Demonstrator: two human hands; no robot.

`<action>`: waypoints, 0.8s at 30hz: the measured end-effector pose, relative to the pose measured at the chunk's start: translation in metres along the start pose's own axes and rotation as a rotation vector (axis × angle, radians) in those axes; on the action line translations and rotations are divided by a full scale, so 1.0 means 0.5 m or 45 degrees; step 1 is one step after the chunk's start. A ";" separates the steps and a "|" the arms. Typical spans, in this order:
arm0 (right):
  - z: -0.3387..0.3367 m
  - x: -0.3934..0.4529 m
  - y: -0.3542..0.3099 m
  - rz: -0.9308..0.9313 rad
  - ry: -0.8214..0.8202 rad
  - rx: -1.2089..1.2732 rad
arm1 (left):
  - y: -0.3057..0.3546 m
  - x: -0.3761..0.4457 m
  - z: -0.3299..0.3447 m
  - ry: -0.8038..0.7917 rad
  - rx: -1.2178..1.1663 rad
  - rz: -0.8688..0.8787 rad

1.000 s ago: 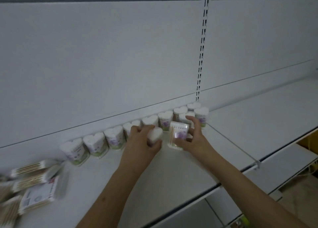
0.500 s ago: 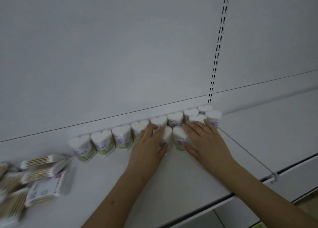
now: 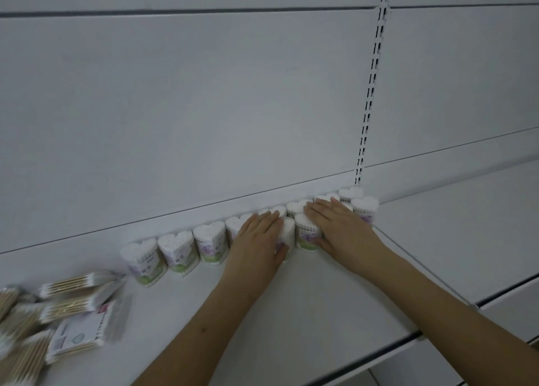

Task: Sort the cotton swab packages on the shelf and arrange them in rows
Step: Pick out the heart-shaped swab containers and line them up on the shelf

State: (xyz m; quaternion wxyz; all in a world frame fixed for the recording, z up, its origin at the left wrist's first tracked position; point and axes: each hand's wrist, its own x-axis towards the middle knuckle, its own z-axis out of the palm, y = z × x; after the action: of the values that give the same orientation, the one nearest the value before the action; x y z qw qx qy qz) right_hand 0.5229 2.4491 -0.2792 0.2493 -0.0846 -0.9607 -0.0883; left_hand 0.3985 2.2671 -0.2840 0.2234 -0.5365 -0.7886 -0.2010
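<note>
A back row of heart-shaped cotton swab tubs (image 3: 209, 243) stands along the rear wall of the white shelf (image 3: 320, 304). In front of it stand front-row tubs. My left hand (image 3: 256, 239) lies over one front tub (image 3: 288, 231), thumb wrapped round its front. My right hand (image 3: 339, 225) rests flat on the tubs to the right, fingers straight, thumb beside the neighbouring front tub (image 3: 306, 235). Another front tub (image 3: 364, 207) stands at the row's right end. Flat packs of wooden-stick swabs (image 3: 73, 336) lie in a loose heap at the far left.
A slotted upright (image 3: 371, 94) runs up the back panel behind the row's right end. A thin wire divider (image 3: 414, 261) separates this shelf from the adjoining shelf (image 3: 466, 225) on the right. The shelf's front edge runs below my forearms.
The tub my right hand held tilted now stands upright in the front row, and the hand lies flat over the tubs. My left hand set its tub down beside it.
</note>
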 end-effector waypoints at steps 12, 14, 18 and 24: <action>-0.093 0.039 -0.007 -0.053 -0.382 0.049 | 0.004 0.009 -0.020 -0.077 -0.222 -0.034; -0.142 0.061 -0.025 0.003 -0.316 0.163 | 0.003 -0.006 -0.041 0.001 -0.221 -0.032; -0.233 0.140 -0.150 0.032 0.109 0.591 | -0.017 -0.077 -0.136 0.189 -0.330 -0.155; -0.246 0.309 -0.478 -0.343 0.328 1.047 | -0.153 -0.273 -0.306 0.522 -0.286 -0.577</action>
State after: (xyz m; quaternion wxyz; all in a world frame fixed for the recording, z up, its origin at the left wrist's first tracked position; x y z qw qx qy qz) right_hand 0.3977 2.2096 -0.1277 0.3661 0.1591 -0.8794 0.2593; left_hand 0.3919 2.0522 -0.2421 0.2668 -0.3170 -0.7994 -0.4351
